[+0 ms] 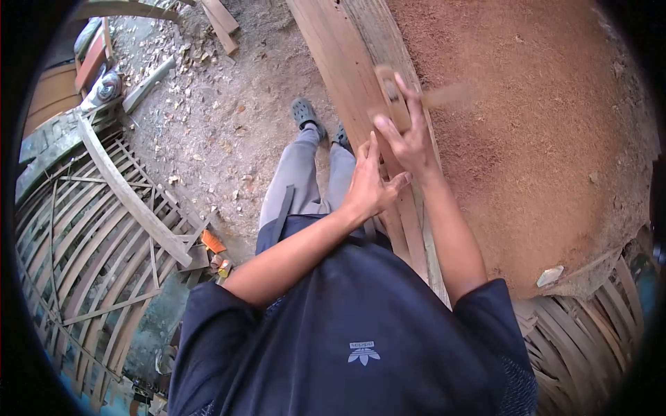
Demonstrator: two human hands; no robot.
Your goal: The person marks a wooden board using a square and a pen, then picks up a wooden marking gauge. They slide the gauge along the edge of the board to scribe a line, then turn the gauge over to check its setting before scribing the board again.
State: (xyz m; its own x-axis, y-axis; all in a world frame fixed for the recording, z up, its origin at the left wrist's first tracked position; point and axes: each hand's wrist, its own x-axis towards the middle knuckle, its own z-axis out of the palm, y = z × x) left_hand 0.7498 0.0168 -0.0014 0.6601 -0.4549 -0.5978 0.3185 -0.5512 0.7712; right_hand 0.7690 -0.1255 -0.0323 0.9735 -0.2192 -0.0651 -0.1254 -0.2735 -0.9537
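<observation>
A long, reddish-brown plank (331, 52) runs from the top of the view down toward my body. My right hand (413, 142) is on a small wooden hand plane (393, 93) on the plank, with the thumb near its back end and one finger stretched along its side. A blurred handle juts out from the plane to the right; my other right fingers are mostly hidden. My left hand (369, 186) lies over the plank just behind the plane, fingers stretched forward and thumb out to the side, holding nothing.
A greyer timber (374, 24) lies along the plank's right side. Reddish shavings (534, 159) cover the ground on the right. Curved wooden ribs (90, 243) and a pale curved beam (128, 187) are at left, with an orange object (214, 241) nearby.
</observation>
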